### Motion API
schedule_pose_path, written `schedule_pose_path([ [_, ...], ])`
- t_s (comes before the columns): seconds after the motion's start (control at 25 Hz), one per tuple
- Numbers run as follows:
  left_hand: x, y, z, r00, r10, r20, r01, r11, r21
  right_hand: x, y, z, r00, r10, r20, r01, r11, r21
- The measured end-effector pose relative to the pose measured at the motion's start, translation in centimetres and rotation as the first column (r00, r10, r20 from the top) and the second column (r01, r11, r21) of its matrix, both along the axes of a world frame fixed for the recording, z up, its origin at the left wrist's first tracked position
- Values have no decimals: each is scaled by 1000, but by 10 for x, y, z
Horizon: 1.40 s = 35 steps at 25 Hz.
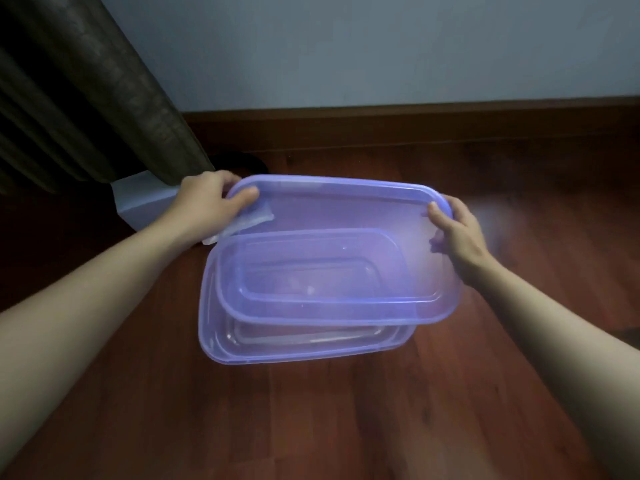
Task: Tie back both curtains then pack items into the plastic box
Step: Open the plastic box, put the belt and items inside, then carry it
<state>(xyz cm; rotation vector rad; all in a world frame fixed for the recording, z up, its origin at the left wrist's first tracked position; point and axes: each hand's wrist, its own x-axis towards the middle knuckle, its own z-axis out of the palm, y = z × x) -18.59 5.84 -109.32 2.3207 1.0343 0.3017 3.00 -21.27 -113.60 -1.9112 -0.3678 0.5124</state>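
Observation:
A translucent purple plastic lid [332,216] is tilted over the matching plastic box [221,344], which stands on the wooden floor. My left hand [211,202] grips the lid's far left corner, thumb on top. My right hand [457,233] grips the lid's right edge, thumb on top as well. The lid's near edge hangs above the box's opening, and the box's inside shows blurred through it. A dark brown curtain [86,98] hangs at the upper left, its lower end reaching down behind my left hand.
A white block [145,202] sits on the floor under the curtain, left of the box. A dark round object [242,161] lies behind the lid near the wall. The wooden skirting [415,126] runs along the blue-grey wall.

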Motion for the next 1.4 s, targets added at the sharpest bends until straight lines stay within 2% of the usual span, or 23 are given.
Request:
schedule_pose_path([
  [0.04, 10, -8, -3, 978, 99, 185, -61, 979, -196, 9, -13, 1, 996, -54, -65, 57, 997, 44],
  [0.08, 18, -17, -9, 929, 209, 304, -87, 925, -369, 15, -29, -1, 983, -130, -126, 141, 987, 82],
  [0.12, 26, -28, -17, 914, 230, 334, -89, 917, -390, 19, -46, -3, 958, -227, -176, 250, 960, 122],
  [0.16, 31, -42, -25, 952, 126, 280, -45, 959, -280, 23, -62, -7, 915, -346, -208, 380, 913, 151],
  [0.2, 36, -56, -37, 981, -65, 184, 92, 985, -144, 24, -77, -10, 855, -467, -225, 505, 849, 158],
  [0.24, 41, -70, -49, 958, -271, 91, 276, 960, -50, 25, -90, -15, 782, -582, -222, 616, 777, 132],
  [0.28, 46, -83, -58, 899, -438, -20, 438, 899, -11, 27, -102, -21, 704, -678, -213, 706, 702, 98],
  [0.32, 50, -94, -66, 832, -536, -146, 541, 841, -3, 27, -112, -26, 626, -753, -204, 776, 628, 65],
  [0.44, 57, -106, -93, 711, -530, -462, 611, 791, 33, 29, -128, -43, 457, -874, -163, 887, 462, 11],
  [0.56, 58, -112, -102, 698, -473, -537, 633, 759, 154, 29, -127, -52, 397, -916, -52, 913, 400, -84],
  [0.64, 60, -112, -101, 692, -461, -555, 637, 751, 170, 25, -122, -56, 366, -930, -38, 923, 368, -112],
  [0.72, 60, -111, -103, 694, -472, -544, 639, 751, 164, 21, -117, -62, 384, -923, -29, 906, 382, -184],
  [0.8, 59, -112, -104, 721, -492, -487, 632, 756, 171, 17, -114, -75, 444, -896, 17, 842, 411, -349],
  [0.88, 58, -111, -105, 721, -496, -483, 632, 756, 167, 12, -110, -81, 489, -870, 72, 760, 384, -524],
  [0.96, 59, -110, -107, 728, -495, -475, 627, 761, 166, 11, -108, -85, 528, -846, 72, 688, 377, -620],
  [1.08, 60, -112, -106, 729, -487, -480, 619, 769, 161, 12, -110, -90, 580, -814, 22, 606, 413, -680],
  [1.16, 61, -113, -105, 737, -486, -469, 615, 771, 166, 10, -109, -91, 587, -810, 16, 575, 402, -712],
  [1.24, 61, -114, -103, 738, -484, -470, 608, 779, 152, 6, -102, -84, 609, -786, 112, 608, 372, -702],
  [1.28, 61, -114, -103, 739, -483, -471, 605, 783, 146, 4, -95, -79, 669, -714, 205, 636, 408, -655],
  [1.32, 61, -114, -102, 739, -481, -472, 604, 783, 147, 2, -87, -72, 747, -596, 294, 635, 508, -582],
  [1.4, 61, -113, -99, 722, -476, -502, 616, 773, 153, -9, -64, -64, 865, -264, 428, 444, 799, -406],
])
